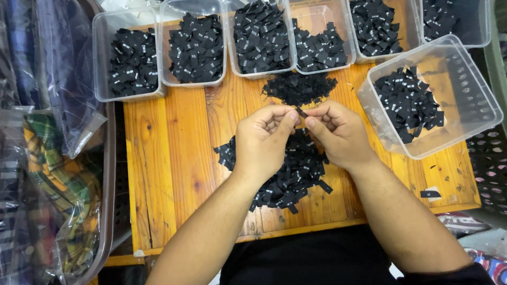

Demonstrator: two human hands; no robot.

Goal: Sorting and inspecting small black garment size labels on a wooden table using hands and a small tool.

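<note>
My left hand (264, 134) and my right hand (338, 132) meet above a wooden table (174, 158), fingertips pinched together on one small black fabric label (301, 112). Under the hands lies a loose pile of black labels with white print (296, 174). A second, smaller heap of black scraps (299, 87) sits just beyond the fingers.
Several clear plastic tubs of black labels line the table's far edge, such as a tub (129, 60) at far left. A tilted tub (428, 95) rests at the right. Bagged plaid cloth (58, 174) fills a bin on the left. One stray label (430, 194) lies near the right corner.
</note>
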